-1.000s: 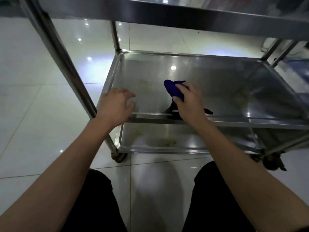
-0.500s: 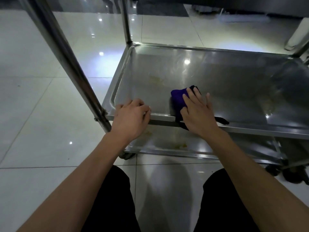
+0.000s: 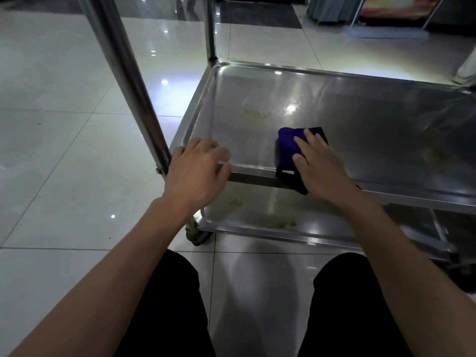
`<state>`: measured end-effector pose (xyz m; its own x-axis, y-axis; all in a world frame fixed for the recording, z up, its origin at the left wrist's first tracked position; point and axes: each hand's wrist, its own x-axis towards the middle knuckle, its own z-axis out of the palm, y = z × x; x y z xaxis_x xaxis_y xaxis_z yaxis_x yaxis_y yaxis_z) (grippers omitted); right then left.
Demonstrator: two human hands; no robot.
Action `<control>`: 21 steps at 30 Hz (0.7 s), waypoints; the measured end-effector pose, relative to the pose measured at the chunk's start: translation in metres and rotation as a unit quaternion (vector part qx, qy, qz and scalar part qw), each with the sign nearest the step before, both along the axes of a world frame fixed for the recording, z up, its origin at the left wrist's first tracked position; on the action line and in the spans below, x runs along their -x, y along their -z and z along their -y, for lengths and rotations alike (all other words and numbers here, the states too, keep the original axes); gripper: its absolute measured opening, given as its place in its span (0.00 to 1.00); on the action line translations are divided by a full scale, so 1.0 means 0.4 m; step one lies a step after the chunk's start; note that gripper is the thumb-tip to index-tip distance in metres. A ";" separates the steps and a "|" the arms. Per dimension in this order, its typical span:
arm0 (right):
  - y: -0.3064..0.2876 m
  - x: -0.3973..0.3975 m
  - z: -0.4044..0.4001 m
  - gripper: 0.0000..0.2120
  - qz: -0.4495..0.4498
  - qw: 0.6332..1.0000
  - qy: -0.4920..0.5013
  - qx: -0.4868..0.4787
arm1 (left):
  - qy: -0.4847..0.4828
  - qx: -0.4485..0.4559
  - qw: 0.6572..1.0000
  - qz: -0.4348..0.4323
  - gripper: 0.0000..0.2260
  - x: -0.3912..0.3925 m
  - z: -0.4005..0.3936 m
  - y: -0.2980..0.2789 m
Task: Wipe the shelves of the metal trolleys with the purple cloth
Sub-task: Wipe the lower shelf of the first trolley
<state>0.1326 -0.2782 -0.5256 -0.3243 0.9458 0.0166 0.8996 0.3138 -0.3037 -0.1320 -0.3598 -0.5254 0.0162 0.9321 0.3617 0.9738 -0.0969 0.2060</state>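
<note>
Two hands are at work here. My right hand (image 3: 319, 171) lies flat with its fingers spread, pressing down on the purple cloth (image 3: 289, 148). It is not gripping the cloth, only pushing on it. The cloth is bunched on the middle shelf (image 3: 360, 130) of the metal trolley (image 3: 231, 99), close to the front edge, and a dark part of it hangs over that edge. My left hand (image 3: 195, 171) is curled over the front rim near the left corner, next to the slanted post (image 3: 123, 73), holding the trolley steady.

There is a yellowish stain (image 3: 253, 113) further back on the shelf, well apart from the cloth. I think that is the spot to go for. To wipe well, I should keep my palm flat and heavy, push the cloth away from me over the stain, and pull it back in long lines. My left hand should hold tight so the trolley does not roll. The bottom shelf (image 3: 270, 210) has stains too, so it looks not yet done.
</note>
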 end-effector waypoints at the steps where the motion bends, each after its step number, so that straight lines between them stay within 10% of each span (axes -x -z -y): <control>1: 0.009 0.002 0.000 0.25 0.014 1.000 -0.001 0.008 | -0.022 -0.015 1.000 -0.004 0.13 0.013 0.006 -0.001; 21: 0.025 0.283 -0.035 0.29 0.022 0.989 -0.124 0.080 | -0.022 -0.003 0.999 -0.039 0.15 0.044 0.062 0.013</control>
<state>0.0195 -0.2641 -0.5354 -0.5429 0.8269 -0.1466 0.8148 0.4764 -0.3304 -0.1496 -0.3847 -0.5308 0.0044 0.9307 0.3657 0.9902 -0.0550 0.1281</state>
